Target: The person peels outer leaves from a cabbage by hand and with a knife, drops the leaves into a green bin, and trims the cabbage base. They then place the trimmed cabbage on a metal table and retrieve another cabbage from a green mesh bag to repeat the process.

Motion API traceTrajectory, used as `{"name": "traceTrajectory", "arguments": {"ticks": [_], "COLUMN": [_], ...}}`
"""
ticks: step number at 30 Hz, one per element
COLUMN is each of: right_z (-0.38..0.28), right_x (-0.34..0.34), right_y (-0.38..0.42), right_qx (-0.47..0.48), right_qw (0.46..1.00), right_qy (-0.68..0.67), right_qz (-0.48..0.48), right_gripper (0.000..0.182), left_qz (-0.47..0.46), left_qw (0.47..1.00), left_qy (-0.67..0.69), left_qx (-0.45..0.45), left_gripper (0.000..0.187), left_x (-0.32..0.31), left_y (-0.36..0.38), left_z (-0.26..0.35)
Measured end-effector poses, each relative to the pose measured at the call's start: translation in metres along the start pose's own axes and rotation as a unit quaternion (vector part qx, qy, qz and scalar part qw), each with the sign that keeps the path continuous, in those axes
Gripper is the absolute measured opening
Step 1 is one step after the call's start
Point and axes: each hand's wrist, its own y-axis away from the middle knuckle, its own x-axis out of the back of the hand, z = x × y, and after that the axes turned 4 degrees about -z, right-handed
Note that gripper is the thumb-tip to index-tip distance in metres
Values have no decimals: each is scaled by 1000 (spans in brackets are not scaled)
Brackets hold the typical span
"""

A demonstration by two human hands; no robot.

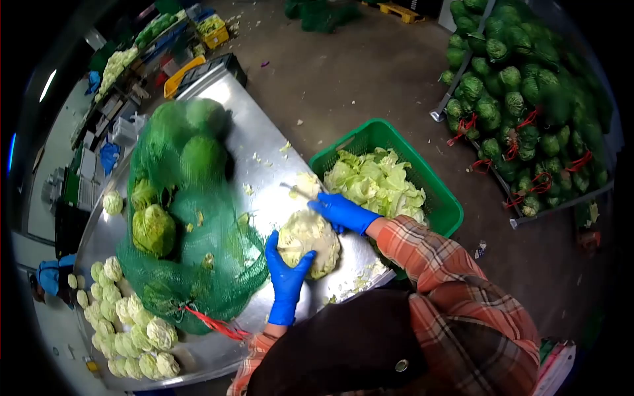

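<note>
On the metal table point(264, 148), my left hand point(287, 274), in a blue glove, rests its spread thumb and fingers against the lower left side of a pale cabbage point(316, 241). My right hand point(347, 212), also gloved in blue, is closed around the handle of a knife point(298, 192) just above the cabbage. The blade points up and left, over a cut leaf piece. To the left lies a green mesh bag point(198, 228) with cabbages inside and red ties at its lower end.
A green crate point(439, 204) of loose leaves stands against the table's right edge. Trimmed cabbages point(132, 336) cluster at the lower left. Bagged cabbages point(522, 86) are piled at the upper right. A person in blue point(51, 276) is at the far left.
</note>
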Motion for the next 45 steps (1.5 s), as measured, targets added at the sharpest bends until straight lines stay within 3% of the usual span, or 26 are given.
{"name": "traceTrajectory", "arguments": {"ticks": [3,5,6,9,11,14,16,18,19,22,25,29,31,34,37,39,41,43,45], "right_z": [23,19,9,32,30,20,9,23,30,21,26,22,30,47,-10,-8,-31,-13,-7], "right_x": [-5,-5,-4,-27,-35,-42,-40,-39,-38,-24,-3,-16,-24,-40,-20,-18,-1,-6,-6], "right_y": [1,20,35,51,65,70,63,46,41,30,10,9,-6,-21,15,0,29,27,55], "right_qx": [-22,-9,-16,187,206,160,134,161,173,88,17,-9,-3,120,-53,-81,-113,-57,39], "right_qw": [995,986,994,975,967,966,961,958,955,979,980,992,988,970,997,978,949,963,997], "right_qy": [-100,-153,-90,14,96,155,194,182,177,148,187,109,116,96,-56,-107,-265,-265,-66], "right_qz": [18,63,54,118,118,127,142,154,162,110,69,67,102,189,-18,-157,-126,9,-31], "right_gripper": [56,56,60,64,66,64,59,53,52,50,61,75,72,69,63,53,52,70,74], "left_qz": [-1,-17,-28,-20,4,21,35,59,66,66,67,35,44,64,14,5,-33,-17,-5], "left_qw": [989,980,974,974,987,997,994,976,979,978,948,998,997,997,994,999,995,992,993], "left_qy": [-125,-191,-224,-226,-161,-67,-106,-206,-189,-195,-289,-39,-56,41,88,-11,82,102,61], "left_qx": [-75,-42,-21,31,-3,13,-3,-48,-35,-13,-118,-30,-28,26,68,-34,51,77,105], "left_gripper": [95,93,92,91,83,76,73,75,75,82,89,90,94,103,100,114,116,117,118], "left_x": [9,13,14,5,0,-7,-8,-13,-14,-22,-31,-1,5,19,32,37,38,37,34], "left_y": [1,-3,-1,-7,-10,-10,-11,-5,-4,-4,16,22,36,63,63,46,41,41,41], "left_z": [15,26,29,34,19,13,1,2,1,8,18,-11,-9,-37,-3,15,34,29,21]}}
